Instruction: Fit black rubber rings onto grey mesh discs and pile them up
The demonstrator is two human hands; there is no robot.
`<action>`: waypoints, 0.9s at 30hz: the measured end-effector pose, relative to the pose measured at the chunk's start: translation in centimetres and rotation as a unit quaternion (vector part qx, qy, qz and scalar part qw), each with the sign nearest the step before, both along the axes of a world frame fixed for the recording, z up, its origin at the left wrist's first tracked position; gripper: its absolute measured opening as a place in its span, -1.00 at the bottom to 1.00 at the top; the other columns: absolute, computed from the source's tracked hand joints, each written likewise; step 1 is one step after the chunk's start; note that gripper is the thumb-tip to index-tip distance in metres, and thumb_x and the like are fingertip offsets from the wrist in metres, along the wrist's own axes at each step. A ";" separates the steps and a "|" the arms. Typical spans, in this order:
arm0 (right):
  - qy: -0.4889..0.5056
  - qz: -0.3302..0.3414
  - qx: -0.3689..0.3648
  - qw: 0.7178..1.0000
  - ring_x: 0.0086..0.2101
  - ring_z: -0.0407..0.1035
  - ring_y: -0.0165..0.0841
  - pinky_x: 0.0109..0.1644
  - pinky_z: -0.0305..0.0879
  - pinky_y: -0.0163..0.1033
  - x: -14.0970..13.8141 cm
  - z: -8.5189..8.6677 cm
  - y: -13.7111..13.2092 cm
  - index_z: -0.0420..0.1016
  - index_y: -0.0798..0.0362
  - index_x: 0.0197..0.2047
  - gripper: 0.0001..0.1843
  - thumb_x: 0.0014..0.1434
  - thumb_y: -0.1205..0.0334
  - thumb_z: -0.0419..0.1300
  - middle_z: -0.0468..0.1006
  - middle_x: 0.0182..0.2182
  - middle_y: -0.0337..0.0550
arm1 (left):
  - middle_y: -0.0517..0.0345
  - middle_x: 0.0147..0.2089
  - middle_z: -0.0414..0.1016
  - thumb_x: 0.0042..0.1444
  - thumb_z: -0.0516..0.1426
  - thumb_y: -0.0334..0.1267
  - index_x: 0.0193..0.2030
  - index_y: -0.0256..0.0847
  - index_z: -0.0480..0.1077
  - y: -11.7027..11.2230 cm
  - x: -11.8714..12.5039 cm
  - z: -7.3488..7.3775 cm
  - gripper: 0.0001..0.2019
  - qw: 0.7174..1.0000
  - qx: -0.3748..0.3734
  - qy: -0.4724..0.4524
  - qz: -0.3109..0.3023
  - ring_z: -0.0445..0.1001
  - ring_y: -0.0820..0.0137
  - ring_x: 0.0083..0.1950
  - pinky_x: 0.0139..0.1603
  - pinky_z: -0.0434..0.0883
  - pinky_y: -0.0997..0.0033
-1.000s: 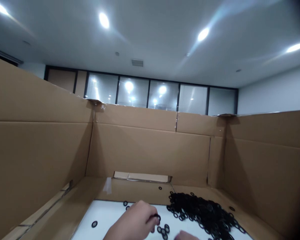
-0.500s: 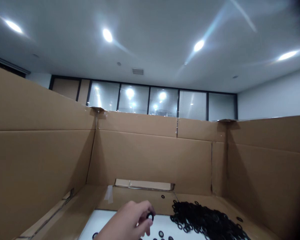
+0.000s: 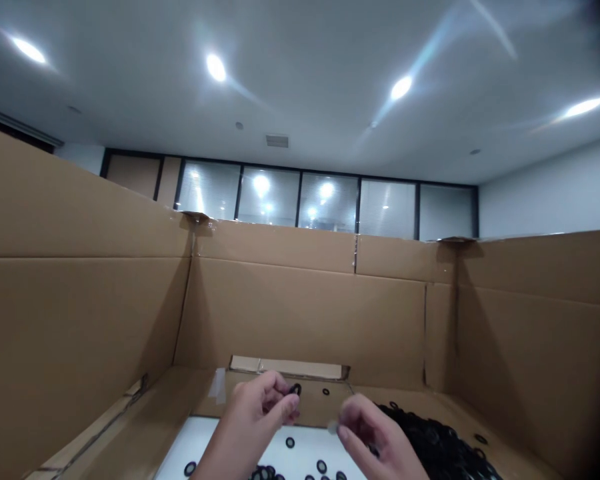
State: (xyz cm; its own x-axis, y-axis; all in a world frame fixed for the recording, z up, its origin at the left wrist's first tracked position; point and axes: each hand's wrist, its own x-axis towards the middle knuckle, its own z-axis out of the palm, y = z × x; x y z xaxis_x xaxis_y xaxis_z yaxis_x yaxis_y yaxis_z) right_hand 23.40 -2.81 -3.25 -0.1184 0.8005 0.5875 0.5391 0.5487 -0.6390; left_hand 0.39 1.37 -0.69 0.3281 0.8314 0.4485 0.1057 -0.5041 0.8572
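Note:
My left hand (image 3: 263,413) is raised over the white sheet, thumb and fingers closed on a small black rubber ring (image 3: 297,389). To its right, my right hand (image 3: 375,433) is in a pinch, a small pale translucent piece (image 3: 333,427) at its fingertips, too blurred to name. Something dark shows by its curled fingers. Behind that hand spreads a heap of black rings (image 3: 435,440), partly covered by it. Several loose rings lie on the white sheet (image 3: 180,443), with one single ring (image 3: 291,442) between my hands and a cluster (image 3: 264,473) at the bottom edge.
Tall cardboard walls (image 3: 300,313) enclose the work area on the left, back and right. A slot (image 3: 290,369) is cut low in the back wall. One stray ring (image 3: 326,392) lies on the cardboard beyond the sheet, another (image 3: 481,439) right of the heap.
My right hand has come into view with the pale piece. My left hand has risen slightly, still holding a ring. A ring and a cluster now show on the sheet below it.

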 end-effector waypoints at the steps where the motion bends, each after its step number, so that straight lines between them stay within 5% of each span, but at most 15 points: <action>1: 0.036 0.023 0.012 0.999 -0.41 0.34 -0.34 -0.35 0.30 -0.32 -1.4 1.1 0.2 0.41 0.02 -0.36 -0.67 0.27 -0.06 0.18 0.47 -0.40 -0.17 | 0.07 -0.41 0.61 0.20 0.18 -0.14 -0.33 -0.25 0.41 -0.1 -0.1 0.1 -0.79 1.000 -0.005 -0.022 0.003 0.56 0.33 -0.35 -0.33 0.40 0.45; 4: 0.145 0.047 0.025 0.988 -0.45 0.28 -0.37 -0.39 0.24 -0.32 -4.8 2.7 0.9 0.42 0.05 -0.35 -0.62 0.23 -0.12 0.22 0.41 -0.43 -0.20 | 0.01 -0.35 0.63 0.15 0.25 -0.05 -0.27 -0.30 0.52 -0.3 -0.4 0.4 -0.71 0.995 -0.020 -0.092 -0.018 0.58 0.30 -0.29 -0.26 0.47 0.41; 9: 0.215 0.071 0.015 0.974 -0.46 0.29 -0.36 -0.40 0.26 -0.31 -6.9 2.5 2.2 0.44 0.07 -0.33 -0.55 0.21 -0.20 0.24 0.41 -0.45 -0.19 | -0.06 -0.22 0.67 0.16 0.28 -0.01 -0.17 -0.31 0.58 -0.4 -0.8 0.7 -0.65 0.986 -0.033 -0.146 -0.078 0.60 0.26 -0.21 -0.13 0.54 0.33; 15: 0.130 0.001 0.096 0.987 -0.48 0.36 -0.35 -0.46 0.27 -0.32 -6.1 2.8 2.3 0.48 0.04 -0.35 -0.69 0.27 -0.02 0.22 0.47 -0.43 -0.17 | -0.07 -0.10 0.67 0.13 0.31 -0.07 -0.08 -0.26 0.58 -0.6 -0.3 1.0 -0.67 0.986 -0.038 -0.135 -0.089 0.61 0.19 -0.06 0.01 0.53 0.28; 21: 0.019 -0.091 0.181 0.979 -0.48 0.40 -0.34 -0.40 0.32 -0.25 -6.8 3.1 0.8 0.53 -0.03 -0.29 -0.79 0.34 0.09 0.17 0.52 -0.34 -0.13 | -0.04 -0.20 0.66 0.10 0.31 -0.03 -0.19 -0.28 0.55 -0.4 0.3 0.5 -0.68 0.990 -0.030 -0.133 -0.044 0.61 0.18 -0.13 -0.03 0.55 0.26; 27: 0.036 -0.033 0.146 0.988 -0.41 0.45 -0.31 -0.41 0.34 -0.28 -6.9 3.5 0.6 0.52 -0.01 -0.24 -0.75 0.36 0.04 0.13 0.54 -0.34 -0.11 | 0.00 -0.30 0.62 0.13 0.28 0.00 -0.24 -0.30 0.51 -1.2 0.0 0.9 -0.66 0.989 -0.035 -0.137 -0.049 0.59 0.27 -0.25 -0.17 0.54 0.35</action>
